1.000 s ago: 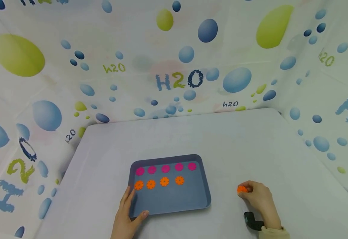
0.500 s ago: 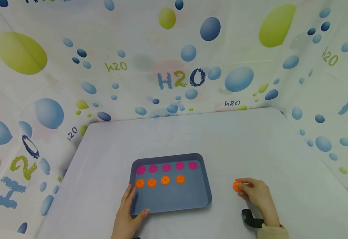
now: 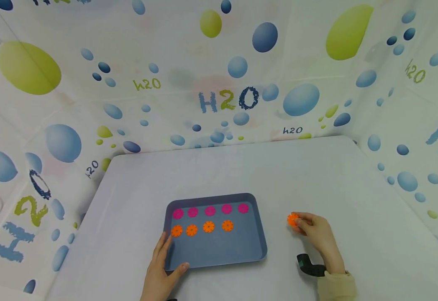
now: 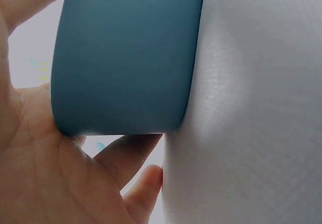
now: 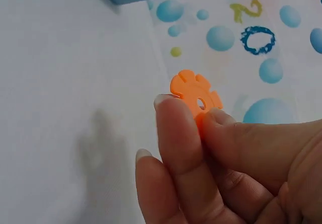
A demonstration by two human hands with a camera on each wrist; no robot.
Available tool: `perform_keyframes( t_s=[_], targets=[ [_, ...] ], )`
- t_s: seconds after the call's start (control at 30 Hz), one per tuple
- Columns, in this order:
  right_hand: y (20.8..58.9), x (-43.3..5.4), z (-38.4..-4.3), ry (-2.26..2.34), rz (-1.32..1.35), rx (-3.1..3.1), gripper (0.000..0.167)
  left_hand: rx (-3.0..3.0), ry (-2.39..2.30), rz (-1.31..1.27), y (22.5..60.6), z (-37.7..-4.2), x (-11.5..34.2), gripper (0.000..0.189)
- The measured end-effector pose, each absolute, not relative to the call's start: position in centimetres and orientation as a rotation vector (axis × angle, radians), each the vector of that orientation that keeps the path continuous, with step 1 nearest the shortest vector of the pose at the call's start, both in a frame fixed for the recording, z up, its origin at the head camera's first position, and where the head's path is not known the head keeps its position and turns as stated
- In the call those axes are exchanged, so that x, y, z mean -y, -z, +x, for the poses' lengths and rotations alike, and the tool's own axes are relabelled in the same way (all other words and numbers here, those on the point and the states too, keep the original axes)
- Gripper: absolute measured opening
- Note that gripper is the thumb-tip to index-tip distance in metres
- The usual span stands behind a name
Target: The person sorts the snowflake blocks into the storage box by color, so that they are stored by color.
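My right hand (image 3: 316,230) pinches an orange interlocking disc (image 3: 292,219) between thumb and fingers, above the table to the right of the tray. The right wrist view shows this disc (image 5: 188,85) upright, with notches round its edge and a hole in the middle. A blue-grey tray (image 3: 219,253) holds a back row of several pink discs (image 3: 210,211) and, in front of it, a row of several orange discs (image 3: 208,226). At the tray's near left corner rests my left hand (image 3: 158,274), fingers extended along the left side and thumb at the front rim.
A white cloth covers the table (image 3: 271,167). Behind and on both sides hangs a patterned sheet (image 3: 181,54) with blue and green drops. A black angled device (image 3: 309,266) sits at my right wrist, by a beige sleeve (image 3: 336,286).
My right hand has moved left and away from me with the orange disc, which now stands nearer the tray. The left hand stays at the tray corner, and the discs in it have not moved.
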State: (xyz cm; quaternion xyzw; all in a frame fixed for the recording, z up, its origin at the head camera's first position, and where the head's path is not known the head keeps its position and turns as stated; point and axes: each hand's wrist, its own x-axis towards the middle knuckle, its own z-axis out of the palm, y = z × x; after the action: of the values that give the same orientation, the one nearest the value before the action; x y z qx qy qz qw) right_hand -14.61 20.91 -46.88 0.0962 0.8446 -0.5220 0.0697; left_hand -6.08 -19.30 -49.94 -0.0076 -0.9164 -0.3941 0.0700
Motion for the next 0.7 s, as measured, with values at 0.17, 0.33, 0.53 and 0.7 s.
perform_keyframes(
  t_s=[0.17,0.33,0.53,0.7],
  targets=[
    [46.5,-20.2,-15.9,1.615,0.277,-2.534,0.035,2.768,1.203,-0.007,49.9,-6.1,19.3,0.083],
    [46.2,-19.2,-17.0,1.655,0.242,-2.519,0.036,2.768,1.189,-0.022,49.9,-6.2,19.2,0.083],
    [45.0,-17.6,-18.2,1.659,0.169,-2.516,0.044,2.772,1.188,-0.012,50.0,-6.1,19.3,0.083],
    [44.0,-16.0,-19.0,1.614,0.111,-2.523,0.046,2.776,1.188,-0.009,49.9,-6.1,19.4,0.084]
  ],
)
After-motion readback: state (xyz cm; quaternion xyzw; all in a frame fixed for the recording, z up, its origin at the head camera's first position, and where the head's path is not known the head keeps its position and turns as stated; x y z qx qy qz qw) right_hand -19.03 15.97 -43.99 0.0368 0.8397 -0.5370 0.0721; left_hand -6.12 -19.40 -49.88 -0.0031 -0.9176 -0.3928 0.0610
